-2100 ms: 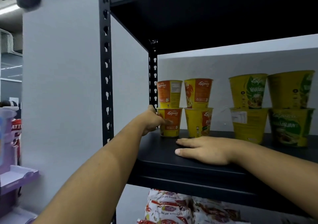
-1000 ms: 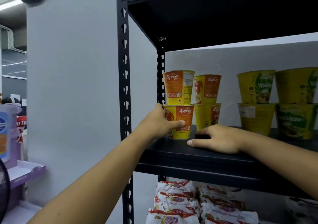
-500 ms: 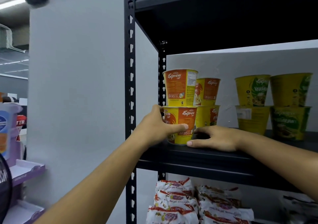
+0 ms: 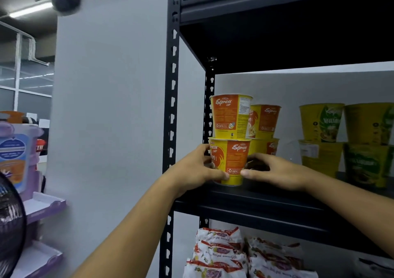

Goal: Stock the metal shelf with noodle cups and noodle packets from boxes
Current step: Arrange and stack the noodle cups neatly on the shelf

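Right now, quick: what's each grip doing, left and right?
Left grip: holding the front lower noodle cup.
Right grip: holding the same cup from the other side.

The only view comes from the person's head, facing forward to the metal shelf (image 4: 171,85), a little above its middle board (image 4: 266,209) (the upper board (image 4: 298,34) is seen from below), so near that both forearms reach it; the grey wall (image 4: 106,107) fills the left.

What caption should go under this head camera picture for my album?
Restocking: left hand and right hand hold the bottom cup of an orange noodle-cup stack on the black shelf.
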`<state>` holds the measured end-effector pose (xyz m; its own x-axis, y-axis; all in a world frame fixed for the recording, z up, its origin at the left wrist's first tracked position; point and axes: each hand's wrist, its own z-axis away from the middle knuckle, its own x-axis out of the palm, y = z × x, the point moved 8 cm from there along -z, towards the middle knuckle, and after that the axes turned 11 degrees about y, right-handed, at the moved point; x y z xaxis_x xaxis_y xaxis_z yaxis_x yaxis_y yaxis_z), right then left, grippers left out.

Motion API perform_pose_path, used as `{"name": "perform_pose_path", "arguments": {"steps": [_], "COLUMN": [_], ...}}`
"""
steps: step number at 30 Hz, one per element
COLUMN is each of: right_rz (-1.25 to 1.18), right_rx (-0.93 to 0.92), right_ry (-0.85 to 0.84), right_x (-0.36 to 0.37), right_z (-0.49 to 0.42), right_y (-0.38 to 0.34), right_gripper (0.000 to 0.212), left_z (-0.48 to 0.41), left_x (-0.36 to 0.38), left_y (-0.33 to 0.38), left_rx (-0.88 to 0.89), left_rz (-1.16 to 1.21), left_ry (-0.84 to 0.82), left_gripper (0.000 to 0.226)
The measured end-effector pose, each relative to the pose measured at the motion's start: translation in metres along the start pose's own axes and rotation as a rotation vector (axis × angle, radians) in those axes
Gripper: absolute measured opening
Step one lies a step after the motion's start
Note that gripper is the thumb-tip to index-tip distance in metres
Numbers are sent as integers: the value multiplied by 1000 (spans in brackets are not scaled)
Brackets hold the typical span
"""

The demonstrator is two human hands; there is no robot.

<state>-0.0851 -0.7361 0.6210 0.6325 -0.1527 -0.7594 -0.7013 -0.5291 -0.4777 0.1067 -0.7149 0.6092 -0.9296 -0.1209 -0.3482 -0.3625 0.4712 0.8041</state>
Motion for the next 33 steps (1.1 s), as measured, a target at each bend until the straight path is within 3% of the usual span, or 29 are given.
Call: {"name": "perform_pose_path", "arguments": {"steps": [5, 11, 13, 16, 18, 23, 29, 33], "right_rz": [-173, -289, -315, -313, -320, -432, -540, -537], "right_rx": [13, 8, 18, 58, 79, 125, 140, 141], "right_ry": [106, 117, 140, 203, 240, 257, 210, 203], "right_x": [-10, -10, -9, -3, 0, 4, 9, 9], "right_z": [-1, 3, 2, 1, 5, 10, 12, 11], "right_y": [-7, -25, -28, -25, -24, -23, -27, -24], "right_gripper": [91, 61, 69, 104, 114, 100, 74, 79], "left_z": [2, 3, 4, 5, 7, 7, 7, 9], "left_x": [-1, -2, -3, -4, -4, -3, -5, -4], "left_y": [0, 1, 1, 3, 4, 3, 1, 2], "left_rx": [-6, -14, -1, 23, 37, 27, 62, 90], "left_rz": [-26, -37, -66, -73, -75, -35, -87, -152], "left_ry": [26, 20, 32, 43, 42, -17, 10, 23], "left_gripper": [78, 77, 77, 79, 81, 77, 92, 90]}}
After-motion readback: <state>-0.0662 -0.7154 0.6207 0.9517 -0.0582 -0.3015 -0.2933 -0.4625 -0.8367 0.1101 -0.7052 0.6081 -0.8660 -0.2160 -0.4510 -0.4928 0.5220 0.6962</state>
